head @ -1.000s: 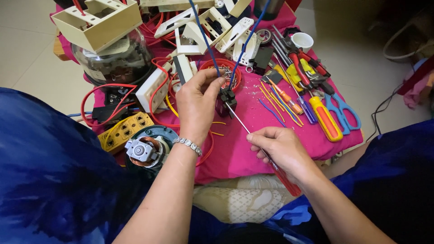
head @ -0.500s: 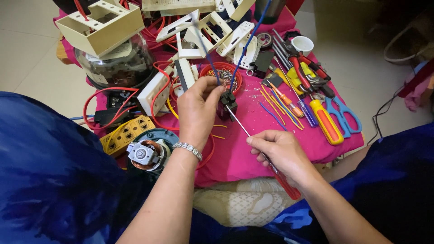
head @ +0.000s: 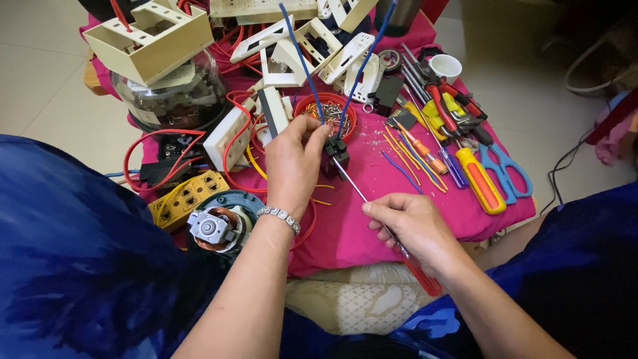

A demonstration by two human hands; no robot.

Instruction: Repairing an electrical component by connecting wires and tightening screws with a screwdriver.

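Observation:
My left hand (head: 292,163) pinches a small black electrical part (head: 335,154) from which two blue wires (head: 302,63) rise toward the back. My right hand (head: 415,229) grips a screwdriver (head: 372,209) with a red handle, its thin shaft slanting up-left so the tip meets the black part. Both hands work over a pink cloth (head: 392,199) spread on a low table. A silver bracelet (head: 279,216) circles my left wrist.
A red bowl of screws (head: 316,106) sits just behind the black part. Screwdrivers, pliers and blue-handled scissors (head: 505,173) lie at right. White plastic frames (head: 292,53), a glass jar (head: 173,100), a yellow socket strip (head: 189,199), a motor (head: 212,229) and red wires crowd the left.
Both hands stay on the part and screwdriver. The view has shifted slightly, and my right hand has turned a little on the screwdriver handle.

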